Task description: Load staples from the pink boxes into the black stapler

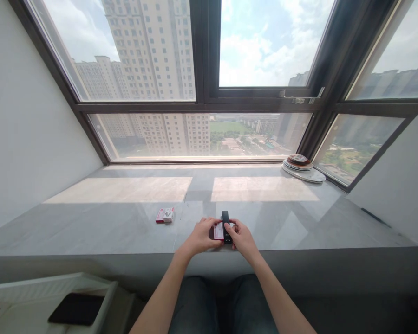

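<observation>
A wide grey stone window ledge runs in front of me, lit by two bright patches of sun. A small red and white box lies flat on it, left of centre. A stack of round plates sits at the far right, near the window frame. A thin dark strip lies near the right wall; I cannot tell what it is.

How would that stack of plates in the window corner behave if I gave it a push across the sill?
The stack of plates sits on a smooth, glossy stone sill, so it would probably slide rather than tip, being wide and low. The smaller upper plates could shift on the larger bottom one. They look like ceramic, so likely heavy for their size and apt to chip, though the material is hard to confirm from here.
</observation>
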A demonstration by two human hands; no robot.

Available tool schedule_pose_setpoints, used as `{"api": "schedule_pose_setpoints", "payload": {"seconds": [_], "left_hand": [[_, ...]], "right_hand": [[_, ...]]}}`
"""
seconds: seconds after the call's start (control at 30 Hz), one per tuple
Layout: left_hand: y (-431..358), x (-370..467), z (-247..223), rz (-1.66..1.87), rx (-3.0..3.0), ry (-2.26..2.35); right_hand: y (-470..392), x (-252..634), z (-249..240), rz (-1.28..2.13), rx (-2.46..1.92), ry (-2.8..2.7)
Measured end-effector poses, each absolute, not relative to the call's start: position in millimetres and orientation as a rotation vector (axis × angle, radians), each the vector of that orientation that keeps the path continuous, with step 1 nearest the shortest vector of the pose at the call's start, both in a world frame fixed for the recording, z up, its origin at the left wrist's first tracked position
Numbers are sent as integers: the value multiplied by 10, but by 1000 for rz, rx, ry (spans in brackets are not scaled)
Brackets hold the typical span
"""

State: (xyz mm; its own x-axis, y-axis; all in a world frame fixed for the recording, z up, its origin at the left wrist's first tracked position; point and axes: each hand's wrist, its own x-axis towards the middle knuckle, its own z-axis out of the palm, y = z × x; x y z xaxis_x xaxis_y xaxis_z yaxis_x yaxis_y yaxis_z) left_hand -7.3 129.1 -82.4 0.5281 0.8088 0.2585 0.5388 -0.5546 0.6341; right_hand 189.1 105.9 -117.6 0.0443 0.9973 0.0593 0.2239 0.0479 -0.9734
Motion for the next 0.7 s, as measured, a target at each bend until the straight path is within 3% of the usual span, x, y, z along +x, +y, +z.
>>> {"api": "schedule_pose_setpoints", "payload": {"seconds": [0.13,0.27,0.4,0.53,0.7], "left_hand": [[1354,-380,-691,955,2294,1171],[1599,-1172,-629,1240,2110,1764],[1670,-1887,-894,969,1972,2184],[1417,-2113,-1164,844,2106,2182],[1094,-1989,-1092,868,2249,1815]], "right_hand": [[1047,1873,-1175,1014,-1367,-1340],[1033,1862,-1162,1002,-1381,-1333],[1030,1863,-1152,1001,-1382,-1341],[1037,1858,-1169,997,-1388,-1338],[1037,1850,-1167,994,-1401,-1346]]}}
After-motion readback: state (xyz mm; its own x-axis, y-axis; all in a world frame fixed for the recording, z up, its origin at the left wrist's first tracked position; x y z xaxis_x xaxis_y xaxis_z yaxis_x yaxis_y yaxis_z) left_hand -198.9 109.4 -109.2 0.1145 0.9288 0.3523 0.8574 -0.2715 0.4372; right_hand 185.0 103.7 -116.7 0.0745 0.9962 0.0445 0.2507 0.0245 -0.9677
